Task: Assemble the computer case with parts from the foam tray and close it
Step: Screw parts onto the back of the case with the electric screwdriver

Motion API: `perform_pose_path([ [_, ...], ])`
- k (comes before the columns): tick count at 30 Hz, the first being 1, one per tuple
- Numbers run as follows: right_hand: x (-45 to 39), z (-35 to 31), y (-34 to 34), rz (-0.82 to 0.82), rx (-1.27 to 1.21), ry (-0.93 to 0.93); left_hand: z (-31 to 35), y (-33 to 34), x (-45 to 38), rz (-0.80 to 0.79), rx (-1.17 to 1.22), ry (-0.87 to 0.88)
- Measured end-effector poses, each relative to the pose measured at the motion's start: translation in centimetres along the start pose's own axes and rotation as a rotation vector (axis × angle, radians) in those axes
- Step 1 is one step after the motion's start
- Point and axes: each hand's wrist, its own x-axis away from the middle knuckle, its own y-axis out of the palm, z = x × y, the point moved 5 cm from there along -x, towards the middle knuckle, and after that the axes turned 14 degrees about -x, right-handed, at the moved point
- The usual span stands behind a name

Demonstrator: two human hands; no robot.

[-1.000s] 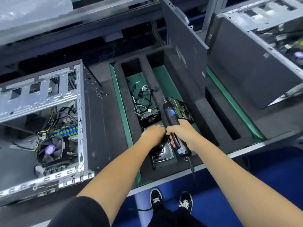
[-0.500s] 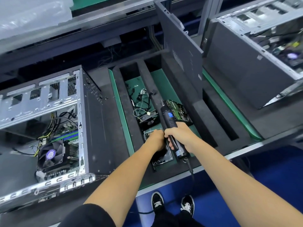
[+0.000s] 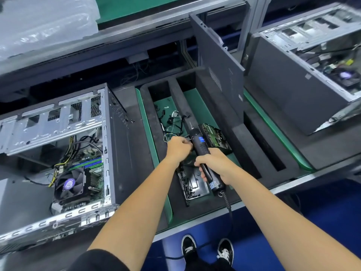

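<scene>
Fingers of the right hand (image 3: 214,166) wrap an electric screwdriver (image 3: 203,153). Those of the left hand (image 3: 178,147) curl at the cable bundle (image 3: 173,124) in the foam tray (image 3: 244,137); whether they grasp anything I cannot tell. One drive (image 3: 216,136) waits there. Left, one computer case (image 3: 64,153) lies open; its side panel (image 3: 216,61) stands farther back. I'd judge much remains.

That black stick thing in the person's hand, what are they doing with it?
It is an electric screwdriver, held in the right hand. The left hand is curled over the wires in the foam tray, seemingly picking out a part. The open computer case waits on the left, its side still off.
</scene>
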Motion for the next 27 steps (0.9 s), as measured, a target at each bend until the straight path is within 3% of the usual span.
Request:
perform_pose_path([
  [3, 1.1, -1.3, 0.8, -0.032, 0.032, -0.044, 1.0, -2.6, 0.2, 0.087, 0.48, -0.146],
  [8, 3.5, -3.5, 1.5, -0.074, 0.043, -0.088, 4.4, -6.5, 1.2, 0.086, 0.937, -0.071],
  [17, 7.4, -4.7, 2.5, -0.146, 0.118, -0.132, 6.2, -8.8, 5.2, 0.077, 1.105, -0.051],
  [27, 9.9, -4.4, 3.8, -0.193, 0.173, -0.151, 6.4, -9.9, 8.8, 0.05, 1.123, -0.014],
])
